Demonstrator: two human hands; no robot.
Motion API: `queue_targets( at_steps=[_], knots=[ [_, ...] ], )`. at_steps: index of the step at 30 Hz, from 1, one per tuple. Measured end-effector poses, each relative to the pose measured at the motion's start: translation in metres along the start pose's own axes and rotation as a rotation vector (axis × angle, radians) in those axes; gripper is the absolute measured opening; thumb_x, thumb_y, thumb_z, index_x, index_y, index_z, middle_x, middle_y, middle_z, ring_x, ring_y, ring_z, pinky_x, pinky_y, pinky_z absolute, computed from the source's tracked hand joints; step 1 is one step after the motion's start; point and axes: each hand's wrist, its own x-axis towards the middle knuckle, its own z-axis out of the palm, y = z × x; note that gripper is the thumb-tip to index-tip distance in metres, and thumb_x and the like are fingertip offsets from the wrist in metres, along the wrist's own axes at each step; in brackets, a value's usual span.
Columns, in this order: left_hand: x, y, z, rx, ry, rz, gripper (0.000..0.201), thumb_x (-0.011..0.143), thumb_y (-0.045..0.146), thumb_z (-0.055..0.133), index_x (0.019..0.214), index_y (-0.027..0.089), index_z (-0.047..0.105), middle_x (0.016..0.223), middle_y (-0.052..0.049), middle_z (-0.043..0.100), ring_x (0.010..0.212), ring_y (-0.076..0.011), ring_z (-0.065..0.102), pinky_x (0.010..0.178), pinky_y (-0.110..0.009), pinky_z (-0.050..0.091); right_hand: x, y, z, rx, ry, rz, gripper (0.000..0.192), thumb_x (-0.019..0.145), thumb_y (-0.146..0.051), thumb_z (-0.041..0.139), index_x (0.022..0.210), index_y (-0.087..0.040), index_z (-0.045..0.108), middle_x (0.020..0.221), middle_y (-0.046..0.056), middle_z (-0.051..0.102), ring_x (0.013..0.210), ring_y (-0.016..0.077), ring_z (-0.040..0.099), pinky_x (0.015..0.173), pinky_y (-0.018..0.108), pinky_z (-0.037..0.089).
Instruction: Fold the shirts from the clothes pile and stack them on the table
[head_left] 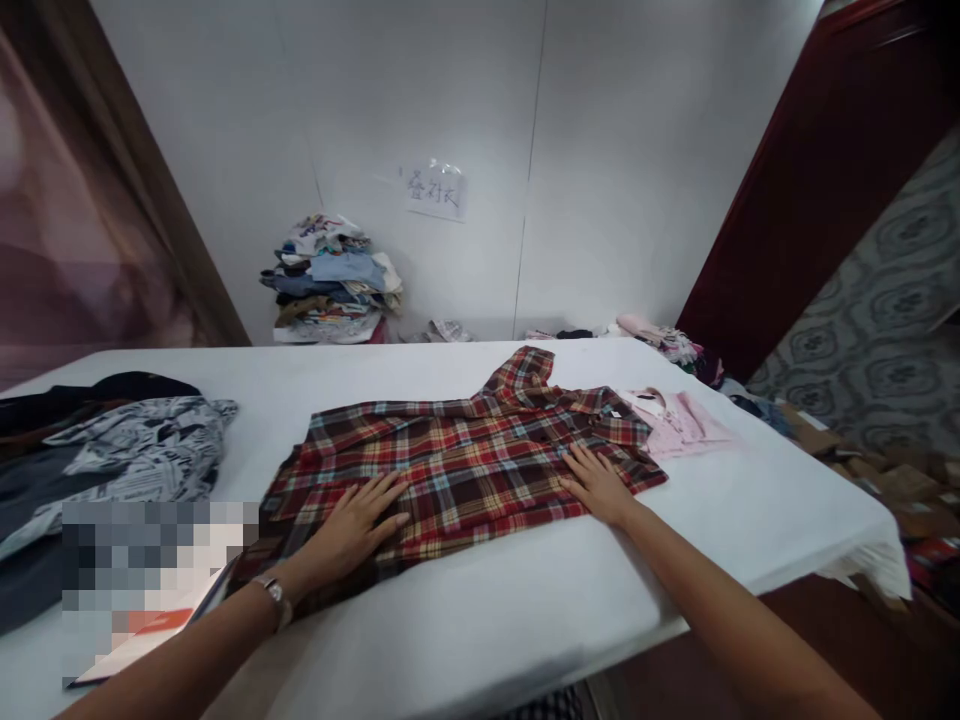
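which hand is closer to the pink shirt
Right. The right hand lies flat on the plaid shirt near its collar end, just short of the pink shirt; the left hand presses the far hem end.

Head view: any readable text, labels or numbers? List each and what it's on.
Paper sign taped on the white wall: three handwritten characters, too blurred to read for certain.
Printed grey-white garment at the left of the table: pattern may hold lettering, too small to read.
Plaid shirt: no label visible.
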Motion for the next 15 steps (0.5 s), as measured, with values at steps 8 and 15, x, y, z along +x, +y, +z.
queue_targets(
  at_steps=[8,15],
  knots=[
    [0.108,0.056,-0.044,-0.077,0.138,0.062,0.051,0.092,0.053,0.039,0.130,0.024,0.057,0.150,-0.010,0.045,0.140,-0.0275,0.037,0.115,-0.049,0.027,0.001,0.002,0.004,-0.049,0.057,-0.021,0.065,0.097,-0.057,0.028,0.150,-0.022,0.033,0.159,0.009,0.022,0.148,0.0245,0.018,0.118,0.051,0.016],
    [0.233,0.137,-0.043,-0.191,0.204,-0.156,0.050,0.093,0.051,0.040,0.123,0.015,0.058,0.139,-0.018,0.051,0.130,-0.0309,0.043,0.109,-0.048,0.027,-0.001,0.022,0.029,-0.096,0.213,-0.081,0.058,0.095,-0.053,0.032,0.146,-0.026,0.041,0.155,0.009,0.034,0.144,0.0281,0.030,0.113,0.056,0.026]
  ],
)
